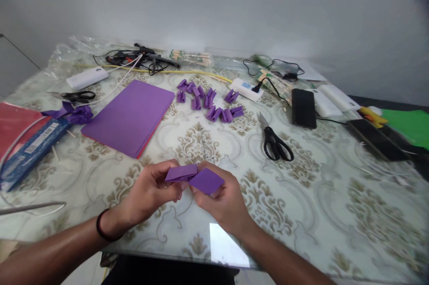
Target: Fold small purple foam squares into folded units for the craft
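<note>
Above the front part of the table, my left hand [150, 192] pinches a folded strip of purple paper [181, 172] between thumb and fingers. My right hand [225, 200] grips a flat, slanted purple paper piece [207, 181] that meets the strip in the middle. Whether the two are one sheet or separate pieces I cannot tell. Beyond my hands lie several small folded purple paper pieces [214, 113] in a loose cluster. A stack of purple paper sheets [134, 113], with red showing beneath, rests to their left. Black-handled scissors [275, 144] lie partly open to the right.
A white power strip [246, 89] with a black plug sits behind the folded pieces. Phones [303, 108], white power banks [337, 97] and green paper [407, 126] occupy the right. At left are a blue packet [36, 151], purple ribbon [75, 114], a second pair of scissors [78, 96] and cables.
</note>
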Tool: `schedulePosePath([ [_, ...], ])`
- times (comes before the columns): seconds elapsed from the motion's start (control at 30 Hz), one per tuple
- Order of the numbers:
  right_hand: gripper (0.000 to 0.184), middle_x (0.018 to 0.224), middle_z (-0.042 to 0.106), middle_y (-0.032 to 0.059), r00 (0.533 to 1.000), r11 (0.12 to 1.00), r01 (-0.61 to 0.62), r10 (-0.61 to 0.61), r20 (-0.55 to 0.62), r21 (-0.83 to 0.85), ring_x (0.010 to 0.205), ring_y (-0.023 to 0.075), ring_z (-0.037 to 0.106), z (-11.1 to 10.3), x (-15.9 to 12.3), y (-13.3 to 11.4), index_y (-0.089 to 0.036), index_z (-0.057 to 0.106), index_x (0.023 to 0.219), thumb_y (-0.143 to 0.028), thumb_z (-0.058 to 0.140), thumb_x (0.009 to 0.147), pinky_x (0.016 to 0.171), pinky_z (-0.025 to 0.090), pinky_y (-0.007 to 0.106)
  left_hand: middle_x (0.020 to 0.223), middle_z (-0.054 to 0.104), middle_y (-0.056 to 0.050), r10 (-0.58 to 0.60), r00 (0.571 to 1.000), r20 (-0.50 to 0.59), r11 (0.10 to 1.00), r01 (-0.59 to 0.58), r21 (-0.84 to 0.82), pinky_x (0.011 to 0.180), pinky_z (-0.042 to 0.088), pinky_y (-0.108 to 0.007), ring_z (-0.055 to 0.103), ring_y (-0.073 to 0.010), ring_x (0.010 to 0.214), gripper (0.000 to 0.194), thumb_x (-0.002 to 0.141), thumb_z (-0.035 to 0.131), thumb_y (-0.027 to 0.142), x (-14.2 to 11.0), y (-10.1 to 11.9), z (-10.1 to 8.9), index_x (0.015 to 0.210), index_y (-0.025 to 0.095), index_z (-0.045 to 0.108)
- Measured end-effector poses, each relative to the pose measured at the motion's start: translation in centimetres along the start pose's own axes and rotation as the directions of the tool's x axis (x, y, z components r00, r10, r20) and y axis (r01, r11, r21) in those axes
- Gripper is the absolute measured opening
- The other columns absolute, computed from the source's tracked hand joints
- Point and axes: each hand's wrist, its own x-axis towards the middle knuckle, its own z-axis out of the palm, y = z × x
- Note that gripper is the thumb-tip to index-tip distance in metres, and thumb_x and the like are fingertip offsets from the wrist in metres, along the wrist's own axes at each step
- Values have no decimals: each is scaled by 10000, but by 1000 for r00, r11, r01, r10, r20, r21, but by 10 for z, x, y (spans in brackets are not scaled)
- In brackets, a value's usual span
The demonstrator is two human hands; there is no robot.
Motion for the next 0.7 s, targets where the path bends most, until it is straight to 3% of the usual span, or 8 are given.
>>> schedulePosePath([
  [0.17, 120, 700, 568, -61, 1000, 1000, 4, -4, 7, -15, 645, 125, 496, 0, -1, 3, -219, 642, 743, -103, 635, 713, 615, 390, 260, 646, 578, 44, 43, 999, 12, 998, -43, 45, 567, 374, -238, 492, -106, 582, 45, 768, 671, 176, 0, 7, 2, 734, 183, 641],
  [0.3, 104, 689, 556, -59, 999, 999, -47, 47, 0, -4, 636, 126, 477, 1, -1, 4, -217, 630, 734, -116, 638, 715, 593, 380, 256, 642, 579, 44, -2, 1000, 10, 998, 1, 61, 572, 378, -238, 499, -109, 584, 14, 750, 643, 181, 0, 8, 2, 743, 179, 630],
  [0.7, 118, 677, 551, -63, 999, 998, -46, 46, 1, -44, 612, 124, 478, 4, -2, 4, -220, 609, 706, -117, 666, 701, 574, 374, 250, 639, 583, 46, 24, 1000, -5, 980, -23, 198, 576, 381, -230, 487, -114, 597, 16, 740, 616, 179, -1, 6, 4, 731, 191, 622],
])
